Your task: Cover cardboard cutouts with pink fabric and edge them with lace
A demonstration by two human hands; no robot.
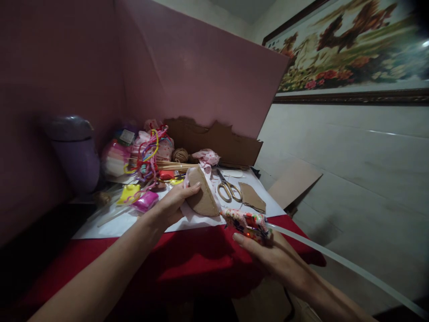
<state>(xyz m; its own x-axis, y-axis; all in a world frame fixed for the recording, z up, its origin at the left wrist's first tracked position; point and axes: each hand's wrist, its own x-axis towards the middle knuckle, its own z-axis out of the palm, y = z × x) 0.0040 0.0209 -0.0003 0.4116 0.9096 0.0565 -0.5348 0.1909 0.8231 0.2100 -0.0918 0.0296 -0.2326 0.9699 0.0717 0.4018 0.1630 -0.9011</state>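
My left hand (pixel 174 203) grips a rounded cardboard piece (pixel 201 194) together with pale fabric under it, held over the white sheet (pixel 110 226) on the red-covered table (pixel 187 259). My right hand (pixel 268 257) is closed around a floral-patterned glue gun (pixel 248 222). A long white glue stick (pixel 335 261) trails out of the gun's back toward the lower right. The gun's nozzle points at the lower edge of the cardboard piece.
Gold-handled scissors (pixel 229 188) and a small cardboard scrap (pixel 253 197) lie on the sheet. Coloured yarn, twine, wooden sticks and packets pile up at the back left. A purple container (pixel 75 152) stands left. A jagged cardboard wall (pixel 217 141) and pink backdrop rise behind.
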